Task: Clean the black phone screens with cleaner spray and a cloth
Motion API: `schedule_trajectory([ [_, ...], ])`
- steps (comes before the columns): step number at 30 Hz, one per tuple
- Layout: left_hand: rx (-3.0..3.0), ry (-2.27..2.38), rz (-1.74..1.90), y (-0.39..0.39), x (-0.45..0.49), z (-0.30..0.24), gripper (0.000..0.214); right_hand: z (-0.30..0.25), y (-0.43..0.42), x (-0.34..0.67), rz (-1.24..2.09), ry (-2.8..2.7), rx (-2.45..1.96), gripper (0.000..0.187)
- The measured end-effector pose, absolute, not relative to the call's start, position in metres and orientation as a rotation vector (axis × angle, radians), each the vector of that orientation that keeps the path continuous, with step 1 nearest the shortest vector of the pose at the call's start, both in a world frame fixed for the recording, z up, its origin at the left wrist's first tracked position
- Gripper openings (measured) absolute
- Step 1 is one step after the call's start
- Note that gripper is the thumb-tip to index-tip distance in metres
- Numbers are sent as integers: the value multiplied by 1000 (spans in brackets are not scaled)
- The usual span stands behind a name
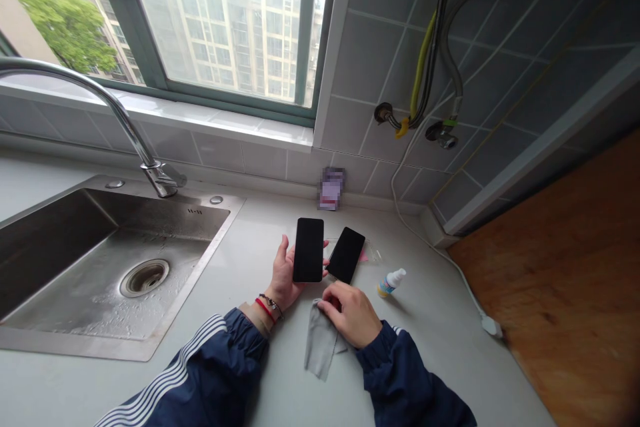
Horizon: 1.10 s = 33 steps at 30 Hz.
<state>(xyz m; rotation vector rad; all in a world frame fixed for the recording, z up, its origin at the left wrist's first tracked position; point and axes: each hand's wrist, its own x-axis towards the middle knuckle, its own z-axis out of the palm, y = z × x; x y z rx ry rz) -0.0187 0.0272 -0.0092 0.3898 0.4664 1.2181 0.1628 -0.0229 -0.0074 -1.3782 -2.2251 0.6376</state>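
My left hand (pixel 286 275) holds a black smartphone (pixel 309 250) upright, its dark screen facing me, with fingertips showing past the right edge. Pinched between thumb and fingers of my right hand (pixel 353 312) is a grey cleaning cloth (pixel 321 343), which hangs down toward the counter. A second smartphone (pixel 346 255), also with a dark screen, lies tilted just beyond my right hand. Part of a clear item with a pink patch (pixel 365 256) shows beside it. To the right stands a small white spray bottle (pixel 391 282) with a coloured label.
On the left is a steel sink (pixel 195 267) with wet drops inside and a chrome faucet (pixel 131 123) over it. A blurred purple packet (pixel 331 189) leans on the tiled wall. A white cable with a plug (pixel 491 326) runs along the wooden panel (pixel 560 260) at right.
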Motion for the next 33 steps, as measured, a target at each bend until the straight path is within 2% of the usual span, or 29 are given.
schedule_trajectory([
  [7, 359, 436, 1183, 27, -15, -10, 72, 4, -18, 163, 637, -1923, -1092, 15],
  [14, 304, 360, 1132, 27, -9, -15, 71, 26, 18, 136, 302, -1810, -1134, 14],
  [17, 291, 343, 1152, 28, -7, -19, 73, 18, 24, 122, 33, -1792, -1161, 46],
  [18, 279, 334, 1159, 28, -7, -20, 74, 13, 21, 119, -6, -1828, -1165, 51],
  [24, 250, 245, 1111, 27, -11, -21, 76, -23, -7, 111, -48, -2365, -1191, 69],
  [29, 317, 271, 1076, 25, -14, -14, 79, -24, -10, 115, -94, -2454, -1252, 80],
  [33, 350, 329, 1068, 21, -10, -14, 75, -22, -6, 122, -121, -2427, -1251, 79],
])
